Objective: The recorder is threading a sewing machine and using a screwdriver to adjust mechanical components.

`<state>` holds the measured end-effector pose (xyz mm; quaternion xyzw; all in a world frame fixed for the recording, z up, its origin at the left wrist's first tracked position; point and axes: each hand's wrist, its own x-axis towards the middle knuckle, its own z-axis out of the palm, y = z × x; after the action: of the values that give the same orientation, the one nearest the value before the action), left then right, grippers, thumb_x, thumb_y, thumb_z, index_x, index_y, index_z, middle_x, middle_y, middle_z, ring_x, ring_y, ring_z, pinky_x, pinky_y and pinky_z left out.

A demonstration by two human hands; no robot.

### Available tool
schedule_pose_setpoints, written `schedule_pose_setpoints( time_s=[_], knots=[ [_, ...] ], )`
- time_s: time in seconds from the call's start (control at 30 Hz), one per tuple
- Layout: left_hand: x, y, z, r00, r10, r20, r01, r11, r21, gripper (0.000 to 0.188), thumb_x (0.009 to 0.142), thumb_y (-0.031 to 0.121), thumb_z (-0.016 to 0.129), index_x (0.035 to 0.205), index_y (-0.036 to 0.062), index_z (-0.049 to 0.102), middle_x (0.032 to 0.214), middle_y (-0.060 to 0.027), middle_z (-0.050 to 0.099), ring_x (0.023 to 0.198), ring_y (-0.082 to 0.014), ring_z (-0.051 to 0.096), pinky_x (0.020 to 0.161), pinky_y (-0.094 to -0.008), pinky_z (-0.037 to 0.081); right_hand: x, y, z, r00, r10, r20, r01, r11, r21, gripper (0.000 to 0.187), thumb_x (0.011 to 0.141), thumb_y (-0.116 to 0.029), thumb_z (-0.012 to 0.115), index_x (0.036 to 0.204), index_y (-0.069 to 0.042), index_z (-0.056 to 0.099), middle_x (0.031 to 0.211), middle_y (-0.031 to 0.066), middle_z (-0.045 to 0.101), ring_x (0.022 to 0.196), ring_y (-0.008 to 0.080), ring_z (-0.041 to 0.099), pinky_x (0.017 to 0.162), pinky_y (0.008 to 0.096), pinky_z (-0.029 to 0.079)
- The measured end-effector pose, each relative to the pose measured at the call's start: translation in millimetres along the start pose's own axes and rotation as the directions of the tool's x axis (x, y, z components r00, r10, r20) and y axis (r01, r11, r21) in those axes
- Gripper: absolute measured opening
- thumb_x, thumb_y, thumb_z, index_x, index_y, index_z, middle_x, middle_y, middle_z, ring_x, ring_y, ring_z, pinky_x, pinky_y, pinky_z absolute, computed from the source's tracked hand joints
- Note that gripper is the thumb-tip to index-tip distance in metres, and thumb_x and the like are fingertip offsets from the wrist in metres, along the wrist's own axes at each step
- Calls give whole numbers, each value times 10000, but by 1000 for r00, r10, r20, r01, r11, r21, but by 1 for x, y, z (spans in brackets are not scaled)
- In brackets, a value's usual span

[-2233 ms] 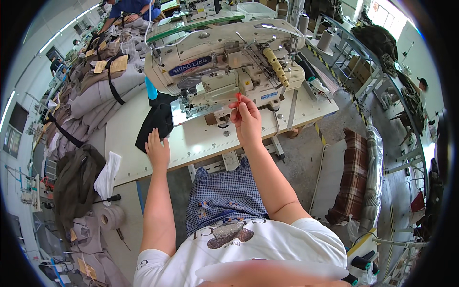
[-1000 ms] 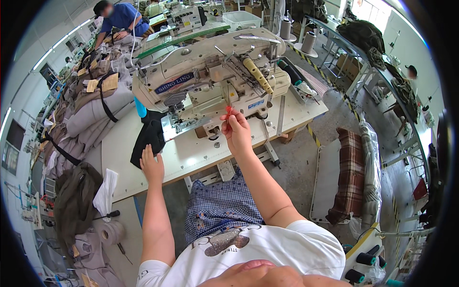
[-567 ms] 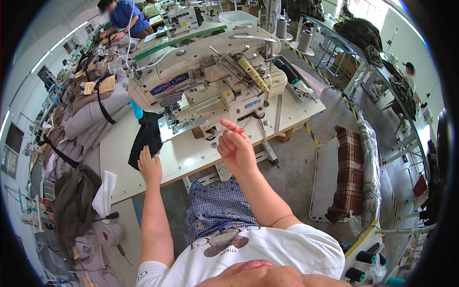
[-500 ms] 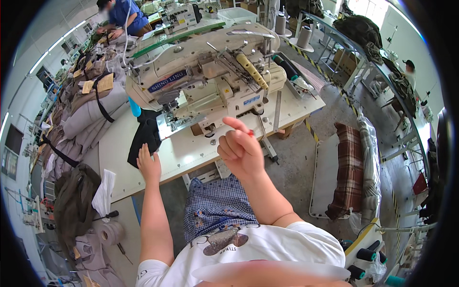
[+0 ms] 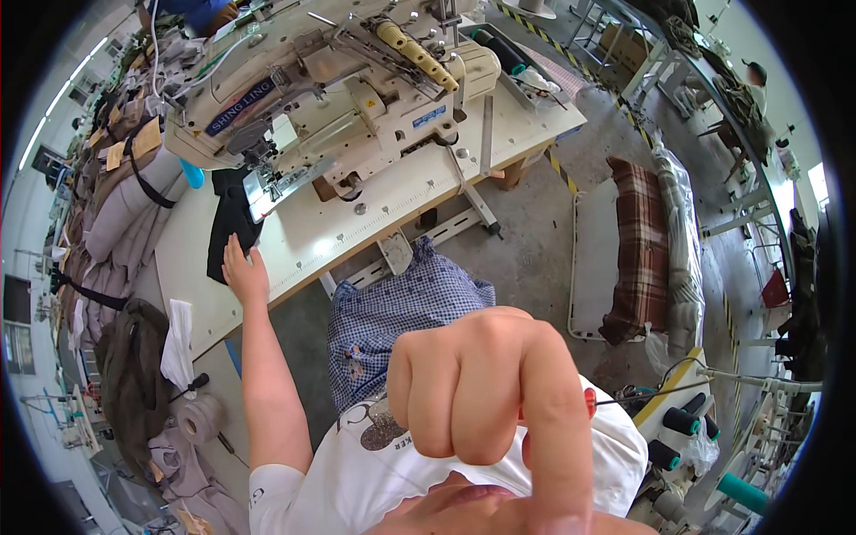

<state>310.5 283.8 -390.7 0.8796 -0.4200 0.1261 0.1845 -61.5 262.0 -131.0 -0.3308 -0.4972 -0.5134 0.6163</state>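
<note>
My right hand (image 5: 481,392) is raised very close to the camera as a closed fist, and a small red tool (image 5: 589,401) peeks out behind it. My left hand (image 5: 242,272) lies flat, fingers spread, on the near edge of the white sewing table (image 5: 401,196), its fingertips on a black piece of fabric (image 5: 227,227). That fabric runs up under the left end of the cream industrial sewing machine (image 5: 357,98). My checked trousers and white shirt show below.
Grey fabric rolls and bundles (image 5: 125,214) pile up to the left of the table, with a white cloth (image 5: 176,334) below them. A plaid-cushioned seat (image 5: 637,259) stands on the right. Thread cones (image 5: 682,419) sit at lower right. A person in blue (image 5: 192,9) works beyond the machine.
My right hand left the machine's needle area and came up toward the camera, closing into a fist. My left hand stayed on the black fabric at the table edge.
</note>
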Motion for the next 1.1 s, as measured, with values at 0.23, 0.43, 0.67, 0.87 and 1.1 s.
schedule_pose_setpoints(
  time_s=[0.23,0.43,0.67,0.87,1.1],
  knots=[
    [2,-1,1,1000,14,-7,-14,1000,-8,515,927,290,447,1409,128,361,1449,-59,380,1363,-229,303,1123,-443,181,-5,1,-2,999,33,-8,-33,999,24,278,905,-126,477,962,103,624,576,67,541,364,166,395,354,303,279],
    [1,-4,4,1000,20,-12,-20,1000,-24,511,925,294,451,1401,126,373,1447,-57,383,1361,-231,307,1120,-450,185,-14,7,8,995,-6,-97,14,996,89,269,913,-121,471,928,96,629,594,77,561,366,175,392,358,305,285],
    [3,-3,4,1000,13,-22,-13,1000,-19,517,918,290,472,1399,125,378,1442,-55,393,1358,-232,314,1116,-455,196,-16,6,-10,984,164,-64,-158,983,90,254,916,-130,491,866,70,638,579,80,560,365,187,380,361,318,281],
    [-1,-6,2,998,-21,-55,22,1000,1,521,914,288,484,1398,126,380,1440,-54,396,1352,-233,325,1113,-459,205,-76,13,-57,855,428,-291,-473,875,-104,200,881,-136,526,739,-12,593,518,6,473,409,116,389,382,275,270],
    [-1,-5,-2,999,-11,-37,11,1000,6,525,908,275,497,1395,115,382,1437,-57,400,1350,-234,329,1115,-459,210,-299,-6,-115,285,397,-872,-866,-284,-412,190,871,-190,562,881,-15,634,691,106,621,582,213,581,551,346,460]
  ],
)
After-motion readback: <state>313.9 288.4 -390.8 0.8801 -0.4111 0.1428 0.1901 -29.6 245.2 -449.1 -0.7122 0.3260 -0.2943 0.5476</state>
